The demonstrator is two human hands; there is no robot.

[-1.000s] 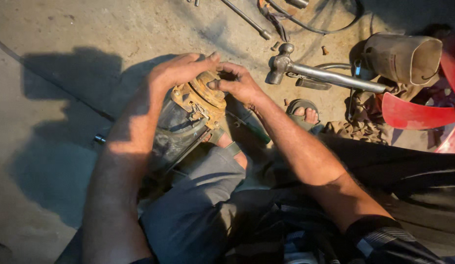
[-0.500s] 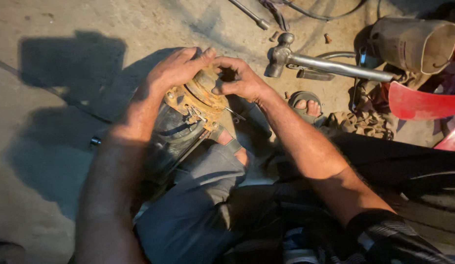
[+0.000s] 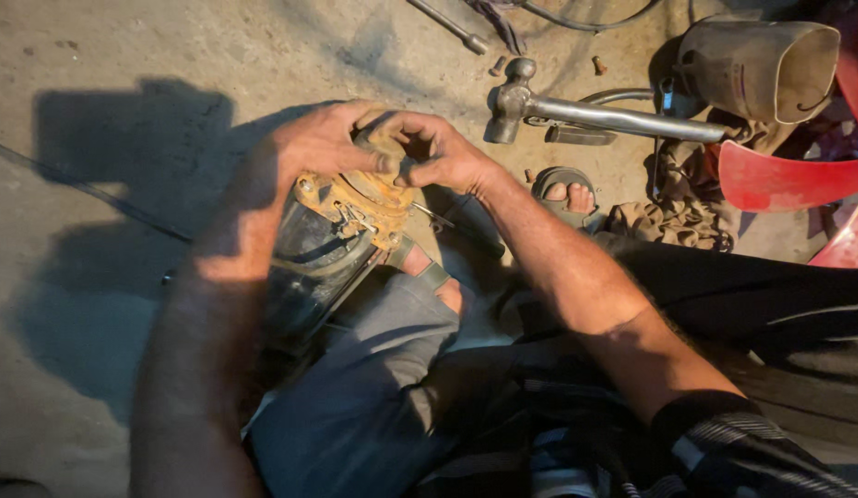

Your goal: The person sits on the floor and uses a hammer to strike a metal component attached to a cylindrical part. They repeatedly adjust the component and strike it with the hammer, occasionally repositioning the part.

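Both hands, left hand (image 3: 323, 143) and right hand (image 3: 438, 157), fingers clamped on the rusty motor (image 3: 341, 235) (hammer (image 3: 576, 111) nearby).

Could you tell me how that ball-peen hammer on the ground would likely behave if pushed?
The hammer looks all metal, so probably heavy and stiff. Its round handle might roll slightly on the concrete floor, though the head would likely stop it.

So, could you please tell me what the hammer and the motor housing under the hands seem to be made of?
The hammer looks all metal: grey, dull sheen along head and handle. The motor housing looks like dark painted metal with a rusty orange end plate; the left hand and right hand grip that end.
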